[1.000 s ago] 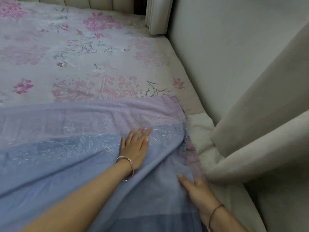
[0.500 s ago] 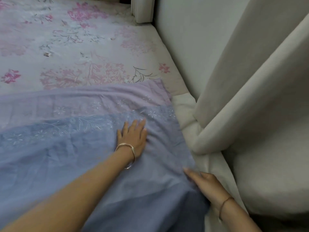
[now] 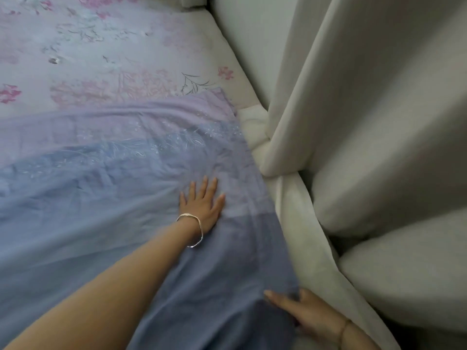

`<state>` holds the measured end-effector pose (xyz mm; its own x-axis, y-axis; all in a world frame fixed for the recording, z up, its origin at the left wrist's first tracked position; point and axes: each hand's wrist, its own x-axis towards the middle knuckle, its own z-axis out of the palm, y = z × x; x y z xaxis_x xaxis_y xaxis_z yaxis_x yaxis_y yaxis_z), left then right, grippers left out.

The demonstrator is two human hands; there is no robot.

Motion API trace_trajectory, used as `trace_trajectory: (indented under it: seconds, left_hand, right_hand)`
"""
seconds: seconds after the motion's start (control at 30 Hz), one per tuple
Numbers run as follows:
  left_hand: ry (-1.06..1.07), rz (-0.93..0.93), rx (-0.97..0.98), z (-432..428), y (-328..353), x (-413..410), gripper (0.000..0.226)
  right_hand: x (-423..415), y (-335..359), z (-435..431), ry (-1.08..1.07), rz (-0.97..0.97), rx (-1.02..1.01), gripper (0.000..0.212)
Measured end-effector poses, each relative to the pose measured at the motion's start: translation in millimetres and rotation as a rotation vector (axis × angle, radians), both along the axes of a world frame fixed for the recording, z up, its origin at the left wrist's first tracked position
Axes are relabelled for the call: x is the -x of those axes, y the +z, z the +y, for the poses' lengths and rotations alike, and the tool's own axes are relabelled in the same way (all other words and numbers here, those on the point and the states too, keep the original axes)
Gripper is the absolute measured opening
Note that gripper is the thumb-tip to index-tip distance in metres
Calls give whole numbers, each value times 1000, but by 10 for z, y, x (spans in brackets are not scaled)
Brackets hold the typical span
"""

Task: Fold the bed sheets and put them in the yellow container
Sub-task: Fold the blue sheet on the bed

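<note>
A blue and lavender bed sheet (image 3: 106, 198) with pale embroidery lies spread over the bed. My left hand (image 3: 202, 204) rests flat on it near its right edge, fingers straight and spread, with a silver bangle on the wrist. At the sheet's near right corner, my right hand (image 3: 307, 315) holds the edge, with a bit of cloth lying between thumb and forefinger. The yellow container is out of view.
Under the sheet lies a pink floral mattress cover (image 3: 106, 59). A white padded bed edge (image 3: 252, 122) runs along the right side. Beige curtains (image 3: 366, 122) hang close against it on the right, in front of a pale wall (image 3: 242, 34).
My left hand slid back toward me and to the right over the sheet. My right hand stayed at the sheet's edge. The view shifted down and toward the curtains.
</note>
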<state>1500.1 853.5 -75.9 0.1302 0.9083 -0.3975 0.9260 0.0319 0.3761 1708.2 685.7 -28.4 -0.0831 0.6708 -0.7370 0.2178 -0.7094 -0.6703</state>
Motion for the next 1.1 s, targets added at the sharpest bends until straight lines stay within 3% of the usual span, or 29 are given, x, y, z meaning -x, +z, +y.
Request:
trace_trajectory:
  seconds: [0.07,0.13,0.2,0.27,0.37,0.5,0.57,0.67,0.73,0.83,0.9,1.0,1.1]
  left_hand:
    - [-1,-93,75,-330,114,-64,56]
    - [-62,-103,69,-693,118,-66,65]
    - [-106,-77,40,-979,84,-12,86]
    - [-96,-65,28,-1083,47,18,81]
    - [-74,-80,7,-1173,87,19,54]
    - [-93,-84,3,-1324,110,69,53]
    - [-98,-81,15,-1337,124,104,52]
    - [-86,-91,43,-1349,150,133,53]
    - [-55,-122,57,-1357,146,134,53]
    - [-57,-86,40,-1397,87,128,55]
    - [-110,4,14,-1437,42,139,57]
    - [-129,61,-35,-1440,12,138,59]
    - [-127,73,-53,-1500,8,109,59]
  right_hand:
    - [119,-6,-249,2,-96,-53,64]
    - [160,-99,-465,35,-224,-187,73]
    - [230,-106,-670,-93,-264,-309,83]
    - [303,-129,-775,-178,-294,-385,70]
    - [404,-111,-849,-293,-90,-249,64]
    - [459,-91,-862,-343,193,24,55]
    - [447,-68,-849,-344,128,-11,41]
    - [195,244,-856,-250,-125,-213,19]
    - [-74,597,-850,-221,-72,-271,28]
    - [-451,707,-899,-196,-93,-180,78]
    - [-491,499,-981,-237,-152,-102,93]
    - [-402,174,-1121,-309,-29,-15,80]
    - [-329,167,-1327,-304,198,71,44]
